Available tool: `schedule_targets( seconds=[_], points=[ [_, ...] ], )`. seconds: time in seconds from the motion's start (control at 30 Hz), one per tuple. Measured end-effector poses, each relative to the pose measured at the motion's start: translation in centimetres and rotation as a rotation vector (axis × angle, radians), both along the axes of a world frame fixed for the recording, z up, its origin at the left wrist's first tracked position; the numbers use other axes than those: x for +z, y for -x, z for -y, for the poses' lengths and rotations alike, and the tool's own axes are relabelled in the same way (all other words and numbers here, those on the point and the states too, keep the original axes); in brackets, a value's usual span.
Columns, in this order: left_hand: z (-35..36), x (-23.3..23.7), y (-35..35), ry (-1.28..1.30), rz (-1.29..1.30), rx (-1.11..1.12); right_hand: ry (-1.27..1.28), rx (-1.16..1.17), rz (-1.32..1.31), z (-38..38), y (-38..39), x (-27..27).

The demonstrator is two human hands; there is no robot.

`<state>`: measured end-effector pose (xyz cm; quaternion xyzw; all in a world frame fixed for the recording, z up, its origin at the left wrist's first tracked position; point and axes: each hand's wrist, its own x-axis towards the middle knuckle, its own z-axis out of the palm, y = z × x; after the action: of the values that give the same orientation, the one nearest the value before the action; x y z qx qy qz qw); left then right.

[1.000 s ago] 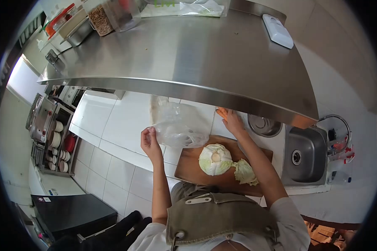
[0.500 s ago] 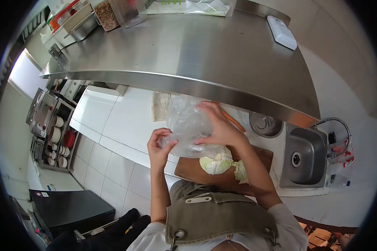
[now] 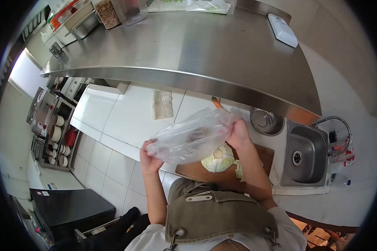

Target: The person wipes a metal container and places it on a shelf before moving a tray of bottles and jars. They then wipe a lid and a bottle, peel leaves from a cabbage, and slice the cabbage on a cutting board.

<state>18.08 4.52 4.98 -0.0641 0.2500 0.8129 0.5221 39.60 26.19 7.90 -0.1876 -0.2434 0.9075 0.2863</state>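
Head view: my left hand and right hand are closed, gripping opposite ends of a plastic bag. It looks clear, shiny and crinkled, stretched slantwise above the counter, partly hiding the cabbage.

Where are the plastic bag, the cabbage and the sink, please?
Plastic bag (image 3: 182, 141), head view: its crinkled middle.
Cabbage (image 3: 217, 163), head view: its leafy side.
Sink (image 3: 308, 144), head view: its metal basin floor.

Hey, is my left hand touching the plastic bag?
Touching. The head view shows the left hand gripping one end of the plastic bag, its clear film bunched against the hand.
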Motion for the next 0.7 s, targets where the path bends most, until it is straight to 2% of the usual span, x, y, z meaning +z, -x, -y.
schedule_targets(
  seconds=[0.03, 0.13, 0.17, 0.23, 0.27, 0.3, 0.33, 0.4, 0.43, 0.47, 0.5, 0.53, 0.57, 0.6, 0.67, 0.7],
  points=[
    [0.7, -3.2, 2.3, -0.253, 0.152, -0.042, 0.167, 0.068, -0.160, -1.2, -0.5, -2.4],
    [1.0, -2.8, 3.5, -0.373, 0.225, -0.002, 0.263, 0.186, -0.205, -1.1, -1.0, -4.8],
    [0.9, -2.5, 3.6, -0.266, 0.230, 0.114, 0.266, 0.187, -0.202, -0.7, -1.0, -5.1],
    [0.2, -1.0, 3.3, -0.208, 0.151, 0.155, 0.230, 0.068, 0.160, 1.9, 0.4, -0.9],
    [0.2, -0.7, 3.2, -0.153, 0.070, 0.192, 0.233, 0.071, 0.161, 1.8, 0.5, -1.4],
    [0.7, -3.2, 4.8, -0.296, 0.051, 0.067, 0.252, 0.091, 0.190, 1.3, 0.7, -2.5],
    [0.3, -2.9, 4.6, -0.293, 0.050, 0.066, 0.272, 0.108, 0.218, 0.7, 0.8, -3.6],
    [-1.4, -2.3, 3.6, 0.647, -0.754, 0.016, 0.208, 0.125, 0.151, -0.9, 0.4, -6.0],
    [-2.0, -2.1, 2.6, 0.711, -0.836, 0.088, 0.140, 0.144, 0.086, -1.2, 0.3, -5.9],
    [-2.7, -2.8, 2.3, 0.712, -0.836, 0.085, 0.143, 0.141, 0.086, -1.3, 0.6, -6.0],
    [-3.6, -4.1, 2.2, 0.794, -1.246, 0.312, 0.100, 0.092, 0.116, -0.7, 1.4, -4.8],
    [-4.5, -3.4, 1.4, 0.851, -1.654, 0.552, 0.059, 0.042, 0.146, -0.6, 1.8, -4.1],
    [-4.8, -2.5, 0.3, 0.825, -1.873, 0.545, 0.062, 0.035, 0.145, -1.2, 2.0, -5.3],
    [-5.4, -0.8, -1.4, 0.760, -1.952, 0.527, 0.049, 0.105, 0.081, -2.1, 2.5, -7.3],
    [-6.7, -2.4, -1.2, 0.336, -1.906, -0.035, 0.039, 0.163, 0.016, -2.6, 3.0, -8.2],
    [-7.8, -2.5, -1.7, 0.341, -1.979, -0.184, -0.070, 0.087, 0.079, -2.2, 3.8, -7.7]
  ],
)
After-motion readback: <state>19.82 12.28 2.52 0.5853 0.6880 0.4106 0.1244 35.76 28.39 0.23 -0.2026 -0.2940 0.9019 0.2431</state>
